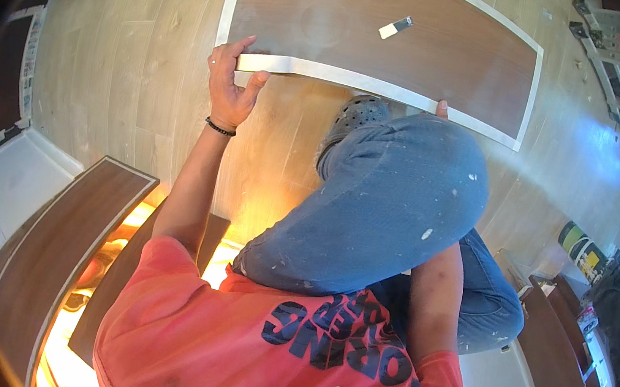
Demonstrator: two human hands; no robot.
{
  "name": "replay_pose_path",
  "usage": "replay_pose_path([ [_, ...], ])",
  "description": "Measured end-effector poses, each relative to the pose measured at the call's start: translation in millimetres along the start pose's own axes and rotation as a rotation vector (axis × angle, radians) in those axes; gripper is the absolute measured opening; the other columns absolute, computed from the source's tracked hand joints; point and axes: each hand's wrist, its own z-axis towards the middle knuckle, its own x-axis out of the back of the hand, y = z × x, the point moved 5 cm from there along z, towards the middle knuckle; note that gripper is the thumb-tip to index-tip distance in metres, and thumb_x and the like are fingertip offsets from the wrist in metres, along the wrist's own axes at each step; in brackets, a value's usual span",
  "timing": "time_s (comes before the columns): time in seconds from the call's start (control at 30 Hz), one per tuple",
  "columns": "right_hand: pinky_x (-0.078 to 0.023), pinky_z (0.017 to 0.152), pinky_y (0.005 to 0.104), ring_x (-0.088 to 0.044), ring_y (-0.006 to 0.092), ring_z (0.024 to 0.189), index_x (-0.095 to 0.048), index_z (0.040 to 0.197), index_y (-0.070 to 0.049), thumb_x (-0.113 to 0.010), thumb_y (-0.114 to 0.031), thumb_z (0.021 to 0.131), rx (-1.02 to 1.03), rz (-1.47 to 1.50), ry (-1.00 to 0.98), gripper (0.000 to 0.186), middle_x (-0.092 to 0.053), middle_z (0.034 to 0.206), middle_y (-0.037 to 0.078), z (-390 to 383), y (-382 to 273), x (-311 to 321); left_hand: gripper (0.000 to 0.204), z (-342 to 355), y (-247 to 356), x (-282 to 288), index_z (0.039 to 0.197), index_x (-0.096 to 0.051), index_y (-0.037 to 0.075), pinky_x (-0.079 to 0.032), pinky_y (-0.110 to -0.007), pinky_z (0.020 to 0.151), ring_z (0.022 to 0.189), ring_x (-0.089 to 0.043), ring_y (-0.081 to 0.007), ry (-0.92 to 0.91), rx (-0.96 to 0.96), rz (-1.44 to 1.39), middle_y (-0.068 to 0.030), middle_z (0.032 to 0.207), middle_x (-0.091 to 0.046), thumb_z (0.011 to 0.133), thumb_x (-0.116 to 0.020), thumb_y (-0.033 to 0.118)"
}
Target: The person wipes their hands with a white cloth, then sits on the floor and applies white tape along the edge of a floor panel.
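A brown wood-look board (pixel 330 20) lies in front of me, bordered with white strips. My left hand (pixel 232 81) is at its near left corner, thumb under and fingers over the end of the white near-edge strip (pixel 324 71), gripping the board's edge there. A black beaded bracelet circles that wrist. Of my right hand (pixel 443 109), only a fingertip shows, touching the same edge farther right; my bent knee hides the rest. On the board lies a small flat piece (pixel 396 27), half black and half cream.
Wood-look planks (pixel 143 44) cover the floor. Brown panels (pixel 73 258) lie to my left, with a bright orange glow beside them. More brown panels (pixel 552 351) stand at right, near a dark cloth (pixel 618 305) and a green-black roll (pixel 582 251). A ladder-like metal frame (pixel 607 67) is far right.
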Motion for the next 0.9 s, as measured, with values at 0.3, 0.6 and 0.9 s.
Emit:
replay_pose_path([
  [0.3,-0.051,0.087,0.033,-0.063,0.0209,0.114,-0.051,0.14,-0.003,-0.079,-0.046,0.09,-0.011,-0.038,-0.023,0.071,-0.059,0.131,0.009,-19,4,8,0.061,-17,13,7,0.141,-0.057,0.004,-0.038,-0.047,0.107,0.12,-0.054,-0.0352,0.073,0.036,0.087,-0.0173,0.13,-0.061,0.091,-0.075,0.033],
  [0.6,-0.052,0.091,0.0338,-0.062,0.021,0.115,-0.051,0.141,-0.004,-0.078,-0.048,0.091,-0.016,-0.054,-0.043,0.073,-0.058,0.133,0.009,-26,4,10,0.056,-14,22,25,0.141,-0.056,0.008,-0.041,-0.046,0.104,0.117,-0.055,-0.0363,0.118,0.013,0.155,-0.0179,0.123,-0.061,0.087,-0.07,0.004],
  [0.9,-0.053,0.094,0.0347,-0.062,0.0211,0.117,-0.05,0.142,-0.005,-0.077,-0.051,0.091,-0.03,-0.076,0.004,0.074,-0.057,0.135,0.009,-20,-1,-4,0.052,-81,49,-7,0.135,-0.052,-0.003,-0.041,-0.045,0.11,0.13,-0.05,-0.0387,0.169,0.214,0.007,-0.0238,0.138,-0.053,0.09,-0.073,0.014],
])
